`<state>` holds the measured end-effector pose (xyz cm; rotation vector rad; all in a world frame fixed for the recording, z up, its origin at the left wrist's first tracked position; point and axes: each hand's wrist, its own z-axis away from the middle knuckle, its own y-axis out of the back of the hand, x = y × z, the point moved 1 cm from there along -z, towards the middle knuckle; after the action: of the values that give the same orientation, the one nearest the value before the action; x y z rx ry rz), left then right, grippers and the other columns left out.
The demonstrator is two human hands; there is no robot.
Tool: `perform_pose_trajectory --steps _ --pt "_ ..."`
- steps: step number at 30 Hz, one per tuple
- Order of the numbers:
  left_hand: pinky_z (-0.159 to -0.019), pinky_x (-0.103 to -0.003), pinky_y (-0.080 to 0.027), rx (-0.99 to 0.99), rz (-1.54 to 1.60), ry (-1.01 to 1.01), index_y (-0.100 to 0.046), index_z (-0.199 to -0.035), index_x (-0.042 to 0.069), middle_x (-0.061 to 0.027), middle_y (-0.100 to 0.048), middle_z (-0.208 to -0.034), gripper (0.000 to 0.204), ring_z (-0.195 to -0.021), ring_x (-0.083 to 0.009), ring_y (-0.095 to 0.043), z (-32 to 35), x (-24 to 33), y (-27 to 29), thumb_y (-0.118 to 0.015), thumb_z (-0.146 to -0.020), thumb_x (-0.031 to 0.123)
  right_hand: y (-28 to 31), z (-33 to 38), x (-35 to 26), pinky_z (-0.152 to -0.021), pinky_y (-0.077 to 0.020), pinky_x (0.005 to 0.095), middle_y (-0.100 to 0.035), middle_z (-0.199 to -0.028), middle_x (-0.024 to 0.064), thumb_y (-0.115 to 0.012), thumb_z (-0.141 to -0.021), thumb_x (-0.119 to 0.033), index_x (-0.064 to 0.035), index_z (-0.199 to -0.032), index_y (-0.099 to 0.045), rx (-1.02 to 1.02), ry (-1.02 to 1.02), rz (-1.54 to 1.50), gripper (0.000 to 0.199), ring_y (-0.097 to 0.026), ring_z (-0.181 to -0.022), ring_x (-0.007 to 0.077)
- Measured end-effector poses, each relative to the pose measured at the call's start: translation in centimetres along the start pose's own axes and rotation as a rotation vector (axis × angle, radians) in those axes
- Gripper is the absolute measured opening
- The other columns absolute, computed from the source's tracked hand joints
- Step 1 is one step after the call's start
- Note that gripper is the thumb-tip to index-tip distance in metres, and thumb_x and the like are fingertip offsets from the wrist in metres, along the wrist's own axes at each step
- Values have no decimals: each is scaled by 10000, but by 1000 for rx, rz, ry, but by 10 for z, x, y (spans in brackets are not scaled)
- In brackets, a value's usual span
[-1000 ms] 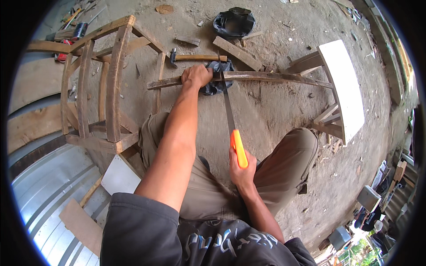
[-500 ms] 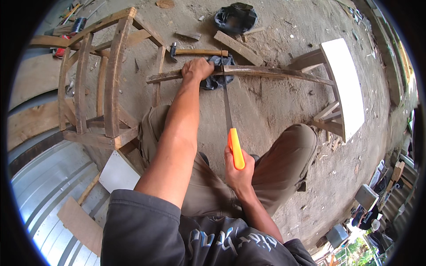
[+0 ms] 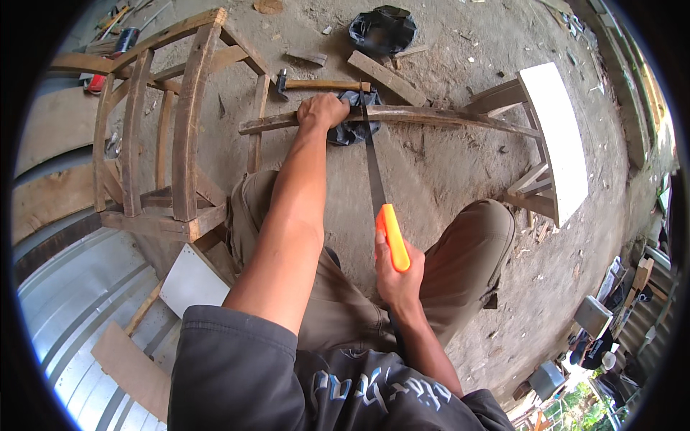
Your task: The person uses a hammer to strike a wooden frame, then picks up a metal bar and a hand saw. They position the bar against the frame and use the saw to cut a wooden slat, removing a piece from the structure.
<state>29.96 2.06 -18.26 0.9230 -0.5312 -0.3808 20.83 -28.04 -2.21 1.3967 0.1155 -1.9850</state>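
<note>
A long wooden strip (image 3: 445, 116) runs crosswise in front of me, its right end at a white-topped wooden stool (image 3: 555, 144). My left hand (image 3: 323, 111) is closed around the strip near its left end. In my right hand (image 3: 399, 276) is the orange handle of a handsaw (image 3: 373, 169). The saw's blade crosses the strip just right of my left hand, its tip reaching beyond the far side. Under the strip there lies a crumpled black plastic bag (image 3: 354, 131). Behind my left hand a hammer (image 3: 323, 85) with a wooden handle rests on the ground.
At the left stands a wooden chair frame (image 3: 185, 129). A loose plank (image 3: 387, 77) and a black plastic bag (image 3: 382, 30) lie farther off. Corrugated metal sheeting (image 3: 72, 302) and a white board (image 3: 192, 280) are at the lower left.
My right hand and the saw handle have shifted a little to the right, so the blade slants more. My left hand keeps its grip on the strip.
</note>
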Motion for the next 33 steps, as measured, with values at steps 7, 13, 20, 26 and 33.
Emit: perform_pose_trajectory --steps 7,13,20,26,33 --pt "-982 -456 -460 -50 18 -19 -699 -1101 4 -225 -644 -1198 548 -1147 -366 -610 -1 -3 0 -449 -925 459 15 19 17 -546 -419 252 -555 -701 32 -638 -951 -197 25 -966 -587 -73 58 -54 228 -486 -595 87" --pt "-924 -428 -506 9 -27 -10 -725 -1078 52 -183 -671 -1176 512 -1121 -319 -640 -3 -4 -6 -450 -891 441 16 28 30 -578 -487 308 -589 -704 139 -653 -924 -142 25 -1029 -576 51 278 191 212 -607 -578 212" --pt "-975 -448 -473 -23 34 -11 -707 -1104 30 -218 -654 -1183 513 -1135 -368 -619 2 -2 -1 -465 -904 436 -14 -29 0 -486 -447 334 -522 -555 147 -659 -928 -168 -1 -871 -554 149 215 234 206 -605 -496 211" --pt "-919 -430 -513 9 18 2 -733 -1053 49 -207 -676 -1135 498 -1081 -338 -657 4 -3 -2 -455 -879 425 -7 6 14 -470 -419 309 -527 -554 109 -643 -948 -167 14 -851 -552 208 356 150 225 -485 -478 136" --pt "-963 -464 -482 0 8 -29 -706 -1089 18 -233 -652 -1168 529 -1125 -379 -620 0 -4 -5 -453 -911 448 -13 -11 19 -488 -441 321 -543 -580 133 -668 -929 -149 11 -846 -560 188 317 125 210 -568 -511 147"
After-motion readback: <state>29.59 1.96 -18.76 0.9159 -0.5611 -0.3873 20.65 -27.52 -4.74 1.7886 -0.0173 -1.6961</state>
